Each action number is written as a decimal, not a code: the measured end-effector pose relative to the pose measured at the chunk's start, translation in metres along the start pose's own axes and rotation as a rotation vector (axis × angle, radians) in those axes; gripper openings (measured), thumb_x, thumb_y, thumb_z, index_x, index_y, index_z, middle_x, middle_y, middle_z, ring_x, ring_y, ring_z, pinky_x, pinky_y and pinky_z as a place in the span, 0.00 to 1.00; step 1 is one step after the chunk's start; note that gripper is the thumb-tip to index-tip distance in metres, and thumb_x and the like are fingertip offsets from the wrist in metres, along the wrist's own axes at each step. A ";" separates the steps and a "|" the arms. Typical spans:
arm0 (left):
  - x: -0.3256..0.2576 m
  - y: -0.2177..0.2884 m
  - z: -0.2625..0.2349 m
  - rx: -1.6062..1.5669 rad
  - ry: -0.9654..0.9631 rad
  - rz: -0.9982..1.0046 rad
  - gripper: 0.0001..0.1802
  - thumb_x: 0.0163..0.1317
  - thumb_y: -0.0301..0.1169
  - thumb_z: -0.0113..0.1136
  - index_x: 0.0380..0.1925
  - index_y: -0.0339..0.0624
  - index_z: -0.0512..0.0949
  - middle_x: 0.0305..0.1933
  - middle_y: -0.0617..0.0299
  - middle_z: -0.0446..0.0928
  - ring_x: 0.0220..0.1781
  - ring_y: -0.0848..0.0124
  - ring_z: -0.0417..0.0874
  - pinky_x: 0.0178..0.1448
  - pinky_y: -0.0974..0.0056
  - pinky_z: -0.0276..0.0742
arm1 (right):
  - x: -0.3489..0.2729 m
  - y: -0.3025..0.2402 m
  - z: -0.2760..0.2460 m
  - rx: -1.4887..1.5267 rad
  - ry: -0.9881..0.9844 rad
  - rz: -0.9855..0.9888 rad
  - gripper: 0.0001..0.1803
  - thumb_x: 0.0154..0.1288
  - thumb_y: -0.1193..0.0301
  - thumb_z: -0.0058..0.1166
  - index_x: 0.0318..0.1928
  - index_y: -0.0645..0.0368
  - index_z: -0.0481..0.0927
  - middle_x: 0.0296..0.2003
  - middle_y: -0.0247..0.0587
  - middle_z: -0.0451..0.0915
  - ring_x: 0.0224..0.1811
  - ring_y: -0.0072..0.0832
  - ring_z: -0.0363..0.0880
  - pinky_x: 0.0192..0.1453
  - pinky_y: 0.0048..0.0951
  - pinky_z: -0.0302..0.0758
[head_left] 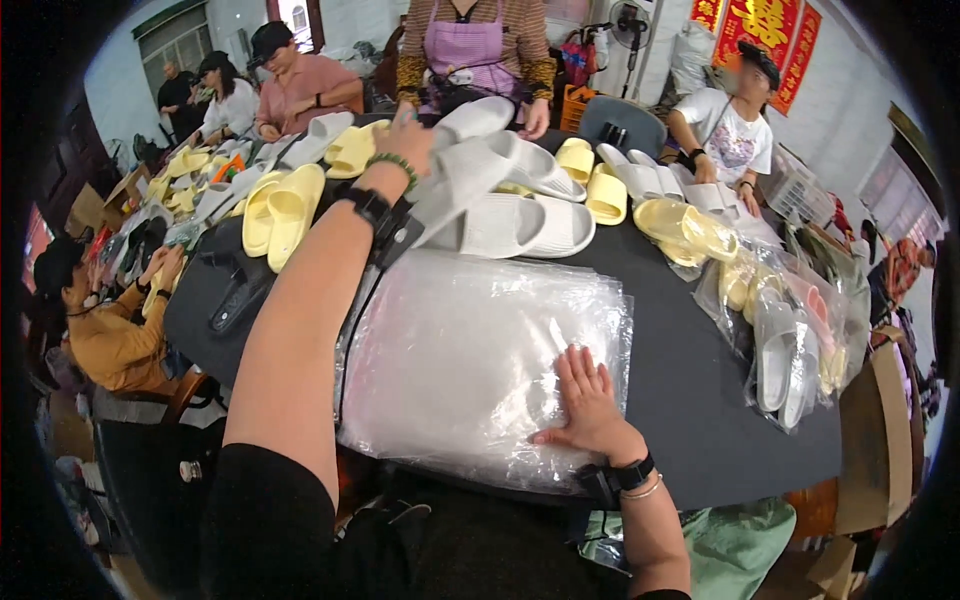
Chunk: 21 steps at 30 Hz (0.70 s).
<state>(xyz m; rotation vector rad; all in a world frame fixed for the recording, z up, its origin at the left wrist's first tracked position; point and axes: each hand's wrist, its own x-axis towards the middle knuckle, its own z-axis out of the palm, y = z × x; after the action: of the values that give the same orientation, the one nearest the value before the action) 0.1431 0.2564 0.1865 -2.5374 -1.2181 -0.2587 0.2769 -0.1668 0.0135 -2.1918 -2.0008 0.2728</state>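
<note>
My left hand (405,142) reaches across the table to the pile of slippers, beside a grey slipper (462,178). Its fingers are blurred, so whether they grip the slipper does not show. My right hand (585,405) lies flat with fingers spread on a stack of clear plastic bags (450,350), near the stack's right edge. More grey slippers (500,225) lie just beyond the bags. A yellow pair (285,215) rests left of my forearm, and other yellow slippers (606,195) sit to the right of the grey ones.
Bagged slippers (785,350) cover the right side of the black table (680,430). A black holder-like object (240,290) lies at the left. Across the table stands a person in a purple apron (465,50); other people handle slippers at both sides. A cardboard box (880,430) stands at right.
</note>
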 end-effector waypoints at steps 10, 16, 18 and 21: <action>-0.156 0.048 0.024 -0.393 0.418 0.453 0.31 0.66 0.46 0.58 0.66 0.48 0.69 0.72 0.51 0.64 0.76 0.46 0.58 0.74 0.32 0.47 | -0.003 -0.002 -0.009 0.012 -0.006 0.015 0.76 0.41 0.27 0.63 0.77 0.66 0.42 0.77 0.62 0.40 0.81 0.54 0.32 0.80 0.55 0.36; -0.279 0.081 0.025 -0.450 -0.088 0.523 0.41 0.64 0.64 0.51 0.71 0.56 0.64 0.78 0.48 0.54 0.79 0.42 0.48 0.74 0.27 0.39 | -0.005 -0.009 -0.022 0.058 0.008 0.006 0.74 0.40 0.34 0.69 0.77 0.64 0.44 0.77 0.60 0.39 0.80 0.58 0.32 0.79 0.58 0.38; -0.291 0.077 0.048 -0.460 -0.160 0.509 0.42 0.63 0.66 0.50 0.72 0.58 0.64 0.78 0.48 0.53 0.79 0.40 0.47 0.74 0.27 0.38 | -0.011 -0.023 -0.043 -0.068 0.071 0.013 0.73 0.39 0.38 0.72 0.77 0.62 0.45 0.77 0.59 0.40 0.80 0.60 0.33 0.78 0.61 0.39; -0.296 0.072 0.069 -0.417 -0.124 0.514 0.43 0.61 0.68 0.50 0.72 0.62 0.63 0.79 0.48 0.51 0.79 0.39 0.45 0.75 0.27 0.37 | -0.022 -0.043 -0.055 -0.066 0.146 -0.025 0.68 0.45 0.38 0.68 0.77 0.59 0.46 0.77 0.57 0.42 0.79 0.61 0.34 0.76 0.64 0.44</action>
<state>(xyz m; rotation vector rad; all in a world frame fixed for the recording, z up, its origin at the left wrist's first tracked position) 0.0178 0.0236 0.0206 -3.1583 -0.5442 -0.2537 0.2467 -0.1849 0.0778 -2.1552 -1.9829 0.0430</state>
